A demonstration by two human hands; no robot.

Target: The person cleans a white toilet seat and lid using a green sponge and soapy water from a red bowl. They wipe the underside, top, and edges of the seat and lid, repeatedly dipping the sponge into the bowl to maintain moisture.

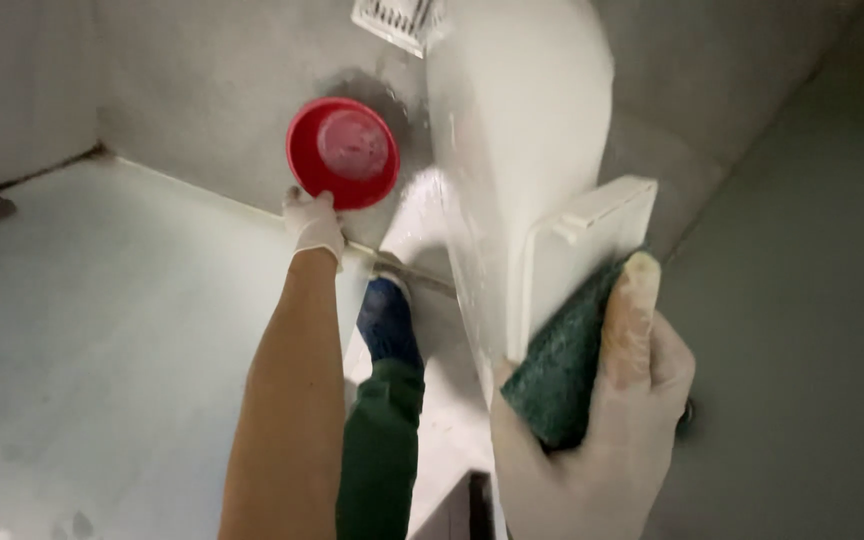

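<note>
My left hand [314, 222], in a white glove, grips the rim of a round red bowl [344, 152] held out low over the wet grey floor. Close to the camera, my right hand [620, 400], also gloved, holds a dark green scouring pad [562, 368] together with the edge of a large white plastic container [512, 150]. A flat white panel [592, 245] of that container rests against the pad. Below, my leg in green trousers [382, 440] and a blue shoe [388, 318] show.
A wet grey floor [102, 330] spreads to the left, with a raised step edge [192, 190] running across it. A white drain grate [397, 20] sits at the top. Grey wall [802, 300] fills the right side.
</note>
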